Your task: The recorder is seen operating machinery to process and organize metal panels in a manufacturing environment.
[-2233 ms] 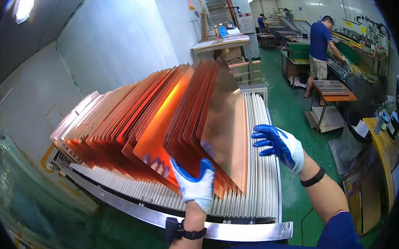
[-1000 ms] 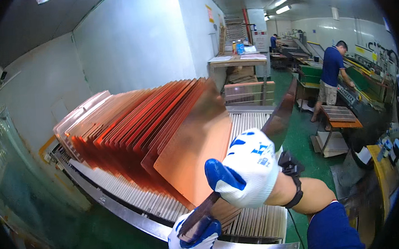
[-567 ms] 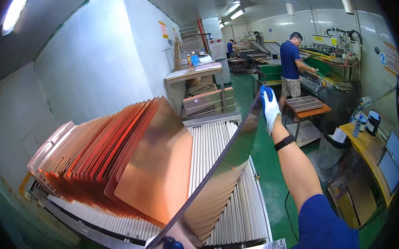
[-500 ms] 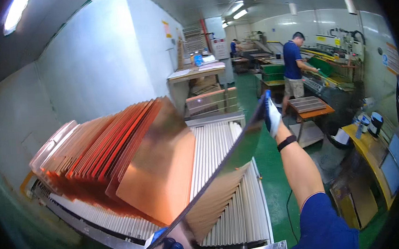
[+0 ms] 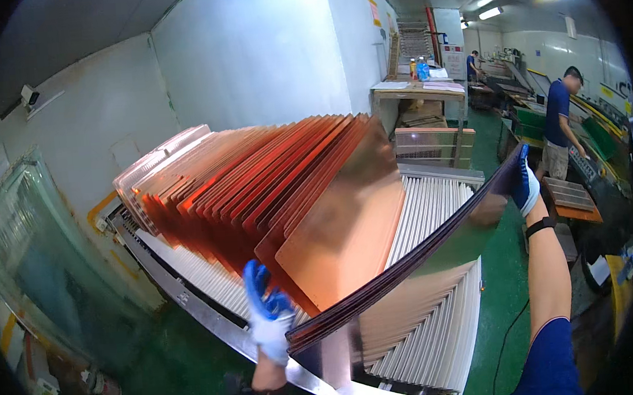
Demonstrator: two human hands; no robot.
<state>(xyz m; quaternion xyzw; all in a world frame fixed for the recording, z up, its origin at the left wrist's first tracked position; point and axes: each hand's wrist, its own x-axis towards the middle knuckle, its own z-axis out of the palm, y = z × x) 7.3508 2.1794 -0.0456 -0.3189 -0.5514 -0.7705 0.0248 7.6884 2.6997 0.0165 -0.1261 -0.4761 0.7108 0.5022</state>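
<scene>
Both my hands wear white gloves with blue fingers. My right hand [image 5: 526, 186] grips the far right corner of several thin, shiny copper-clad sheets [image 5: 409, 264], held in a bunch with dark edges and a slight bow. The sheets slant across in front of me, mirroring the rack below. At their near left corner is my left hand [image 5: 270, 314], its fingers spread and pointing up; whether its palm touches the corner I cannot tell. Just beyond, a long row of copper-coloured panels [image 5: 340, 225] stands leaning on edge in a rack of pale ridged slats [image 5: 431, 208].
The rack's metal rail [image 5: 183, 291] runs along its near left side. A table [image 5: 419, 91] with papers and bottles stands behind. At right, a co-worker [image 5: 560, 118] bends over a machine beside an orange-topped stand [image 5: 578, 212]. A translucent strip curtain [image 5: 55, 238] hangs at left.
My view has swung left. My left hand has let go of the near corner and opened beside it, while my right hand keeps its hold. The held bunch now shows several edges, slightly fanned.
</scene>
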